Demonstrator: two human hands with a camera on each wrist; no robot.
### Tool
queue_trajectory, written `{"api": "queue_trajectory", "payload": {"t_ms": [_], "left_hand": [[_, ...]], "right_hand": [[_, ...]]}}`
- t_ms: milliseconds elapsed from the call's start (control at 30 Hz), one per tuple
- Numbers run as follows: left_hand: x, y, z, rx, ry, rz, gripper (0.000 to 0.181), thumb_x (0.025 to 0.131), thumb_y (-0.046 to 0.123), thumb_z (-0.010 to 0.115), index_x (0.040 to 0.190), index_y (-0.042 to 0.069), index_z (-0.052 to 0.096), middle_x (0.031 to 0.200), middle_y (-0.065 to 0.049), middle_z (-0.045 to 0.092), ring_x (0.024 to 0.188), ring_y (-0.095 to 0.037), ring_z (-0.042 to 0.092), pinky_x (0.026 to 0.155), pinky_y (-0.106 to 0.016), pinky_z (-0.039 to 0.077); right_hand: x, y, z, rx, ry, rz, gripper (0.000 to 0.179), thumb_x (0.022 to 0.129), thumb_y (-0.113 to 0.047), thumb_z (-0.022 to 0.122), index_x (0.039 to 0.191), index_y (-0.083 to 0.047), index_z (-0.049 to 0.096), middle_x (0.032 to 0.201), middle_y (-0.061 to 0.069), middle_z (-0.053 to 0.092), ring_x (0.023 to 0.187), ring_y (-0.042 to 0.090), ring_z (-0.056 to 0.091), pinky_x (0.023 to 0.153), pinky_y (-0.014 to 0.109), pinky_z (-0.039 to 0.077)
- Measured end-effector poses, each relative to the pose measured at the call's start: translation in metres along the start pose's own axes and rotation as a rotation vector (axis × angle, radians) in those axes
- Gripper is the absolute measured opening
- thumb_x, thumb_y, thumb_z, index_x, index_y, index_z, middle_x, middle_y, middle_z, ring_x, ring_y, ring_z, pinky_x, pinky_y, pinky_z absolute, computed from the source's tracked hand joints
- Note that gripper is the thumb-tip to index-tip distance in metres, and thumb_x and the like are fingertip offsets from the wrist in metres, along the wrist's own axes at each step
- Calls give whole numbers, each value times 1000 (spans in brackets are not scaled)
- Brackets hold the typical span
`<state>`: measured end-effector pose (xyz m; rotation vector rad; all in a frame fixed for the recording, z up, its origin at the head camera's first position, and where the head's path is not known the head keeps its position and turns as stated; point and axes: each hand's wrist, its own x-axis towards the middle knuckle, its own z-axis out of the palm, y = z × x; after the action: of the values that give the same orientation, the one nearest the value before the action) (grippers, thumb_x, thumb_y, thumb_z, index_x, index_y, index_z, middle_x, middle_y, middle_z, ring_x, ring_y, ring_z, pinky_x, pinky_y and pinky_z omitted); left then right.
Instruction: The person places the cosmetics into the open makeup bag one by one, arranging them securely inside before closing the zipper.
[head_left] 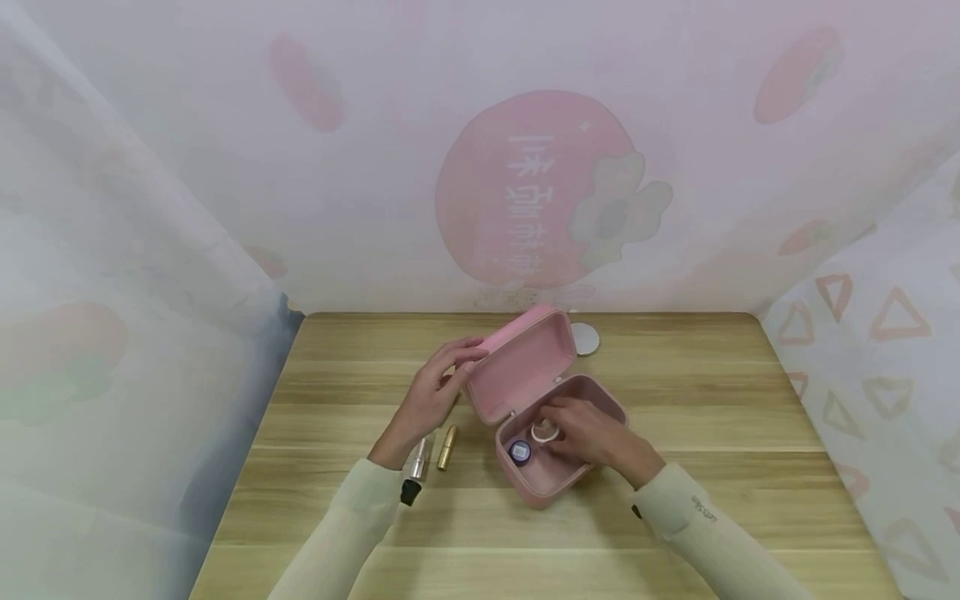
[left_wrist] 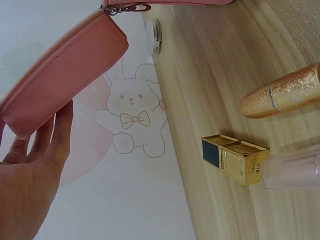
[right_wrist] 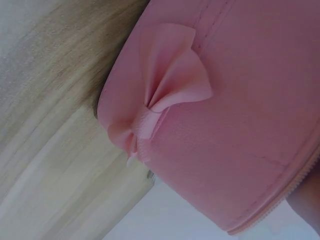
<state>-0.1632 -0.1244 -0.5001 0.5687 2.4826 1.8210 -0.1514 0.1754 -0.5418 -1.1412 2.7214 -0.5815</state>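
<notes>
A pink zippered cosmetic case point(head_left: 522, 490) stands with its lid point(head_left: 525, 367) raised. My left hand point(head_left: 429, 398) holds the lid's left edge, fingers along its outside, as the left wrist view also shows. Inside the case, my right hand point(head_left: 588, 429) pinches a small round jar with a pale rim point(head_left: 545, 432); part of the jar is hidden by the fingers. Beside it in the case lies a round purple-rimmed container point(head_left: 520, 452). The right wrist view is mostly filled by the case's outer wall and its pink bow point(right_wrist: 172, 75).
Left of the case, a gold lipstick tube point(head_left: 447, 448) and a clear-and-silver tube with a black end point(head_left: 420, 460) lie on the wooden table point(head_left: 712, 400). A gold box-shaped lipstick point(left_wrist: 236, 159) is near them. Behind the lid lies a round white compact point(head_left: 586, 339).
</notes>
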Motion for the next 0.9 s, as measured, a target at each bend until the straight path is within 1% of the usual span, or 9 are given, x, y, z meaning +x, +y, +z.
{"api": "queue_trajectory", "payload": {"t_ms": [100, 233, 333, 433, 567, 633, 767, 900], "left_hand": [[0, 1, 0, -9, -2, 3, 31, 117, 23, 54, 141, 14, 71, 165, -7, 53, 150, -33, 53, 104, -41, 61], [0, 1, 0, -18, -5, -3, 31, 117, 23, 54, 141, 15, 71, 165, -5, 53, 150, -31, 54, 102, -36, 61], [0, 1, 0, -18, -5, -3, 31, 117, 24, 54, 141, 16, 71, 164, -4, 54, 150, -30, 54, 102, -36, 61], [0, 0, 0, -14, -2, 4, 31, 117, 24, 54, 141, 16, 71, 164, -4, 54, 150, -31, 54, 104, -41, 61], [0, -1, 0, -8, -1, 3, 31, 117, 25, 54, 141, 17, 71, 165, -4, 53, 151, -32, 53, 106, -47, 60], [0, -2, -1, -6, 0, -4, 31, 117, 26, 54, 141, 19, 71, 165, -2, 53, 151, -30, 53, 106, -48, 60], [0, -2, -1, -7, 1, -7, 30, 116, 26, 54, 141, 19, 71, 164, -2, 54, 150, -30, 53, 104, -44, 61], [0, -3, -1, -2, 1, -3, 31, 117, 26, 54, 141, 19, 71, 164, -2, 54, 150, -30, 54, 103, -41, 61]], "right_hand": [[2, 1, 1, -8, -3, -17, 30, 91, -18, 89, 116, -8, 76, 108, 5, 74, 94, 13, 67, 85, 34, 61], [4, 1, 2, -10, -31, -6, 30, 91, -19, 89, 117, -10, 76, 108, 4, 74, 94, 13, 66, 86, 35, 61], [7, 0, 3, -32, -44, 1, 30, 92, -20, 89, 117, -10, 76, 107, 4, 74, 94, 12, 67, 86, 35, 61], [9, -1, 5, -67, -44, 8, 30, 90, -18, 89, 116, -10, 77, 107, 4, 74, 95, 15, 69, 87, 36, 62], [10, -5, 7, -100, -29, 9, 29, 88, -16, 89, 114, -9, 77, 105, 5, 74, 95, 18, 71, 88, 37, 62], [10, -6, 9, -121, -16, -3, 28, 88, -18, 90, 112, -10, 78, 102, 4, 74, 92, 17, 71, 85, 36, 62], [11, -6, 13, -175, 21, -44, 27, 86, -23, 93, 106, -13, 79, 96, 0, 73, 87, 13, 68, 80, 32, 61], [13, -5, 16, -206, 45, -63, 27, 84, -24, 95, 102, -13, 78, 94, -1, 73, 86, 13, 68, 78, 32, 60]]}}
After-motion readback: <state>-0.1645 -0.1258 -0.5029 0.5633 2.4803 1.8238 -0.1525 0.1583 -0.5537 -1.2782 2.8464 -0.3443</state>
